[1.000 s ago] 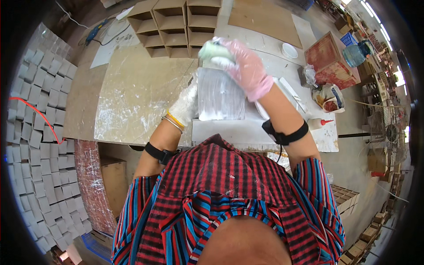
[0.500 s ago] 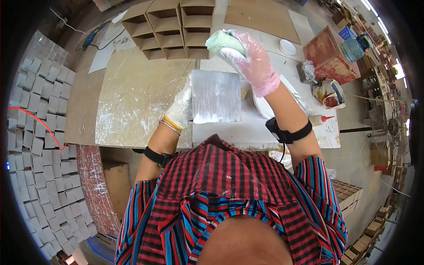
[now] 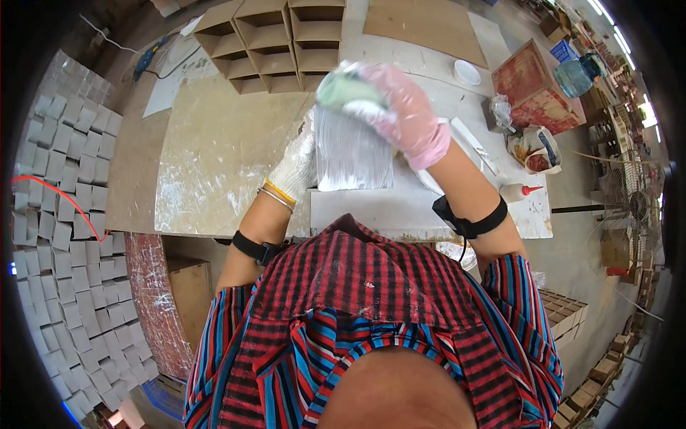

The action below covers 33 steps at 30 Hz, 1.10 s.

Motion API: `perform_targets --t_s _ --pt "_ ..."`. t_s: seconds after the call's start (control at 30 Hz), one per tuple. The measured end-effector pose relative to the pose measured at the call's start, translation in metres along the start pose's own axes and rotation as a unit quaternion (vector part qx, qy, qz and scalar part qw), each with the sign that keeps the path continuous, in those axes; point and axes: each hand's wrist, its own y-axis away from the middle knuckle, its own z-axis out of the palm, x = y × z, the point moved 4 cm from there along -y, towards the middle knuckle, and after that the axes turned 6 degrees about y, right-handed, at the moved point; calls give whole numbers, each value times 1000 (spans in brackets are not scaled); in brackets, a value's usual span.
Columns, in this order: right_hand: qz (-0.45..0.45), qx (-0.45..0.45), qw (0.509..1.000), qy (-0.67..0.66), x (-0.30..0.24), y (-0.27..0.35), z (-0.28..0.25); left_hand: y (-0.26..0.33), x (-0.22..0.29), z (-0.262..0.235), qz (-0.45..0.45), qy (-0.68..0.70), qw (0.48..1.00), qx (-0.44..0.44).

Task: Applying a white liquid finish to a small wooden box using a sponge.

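A grey, square-faced block or panel (image 3: 354, 157) with wet-looking white streaks stands in front of me over the worktable (image 3: 214, 157). My left hand (image 3: 300, 159), in a white knit glove, grips it by the left edge; its fingertips are partly hidden behind it. A pink glove covers my right hand (image 3: 407, 107), which is closed around a pale green, white-smeared sponge or pad (image 3: 350, 91). The pad lies over the far part of the streaked face and appears to touch it, slightly blurred by motion.
Brown compartment boxes (image 3: 275, 46) stand at the table's far side. To the right are a white bowl (image 3: 466, 73), a red-tipped bottle (image 3: 516, 191), a plastic bag (image 3: 534, 150) and a red crate (image 3: 532, 86). Stacked white boxes (image 3: 71, 214) fill the left.
My right hand and the green pad have come down and left onto the panel's far part. White streaks on the face look denser. The left hand keeps its hold.
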Motion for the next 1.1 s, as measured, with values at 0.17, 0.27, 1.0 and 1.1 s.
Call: perform_targets --t_s 0.17,0.27,1.0,1.1 --pt "-144 -39 988 35 -40 26 24 17 19 1 194 -527 825 -69" --pt "-104 -171 979 45 -44 47 28 3 13 9 43 14 998 46" --pt "391 145 786 -457 28 64 27 11 28 2 83 152 985 14" --pt "397 184 753 -492 46 73 41 5 18 4 68 137 988 -7"
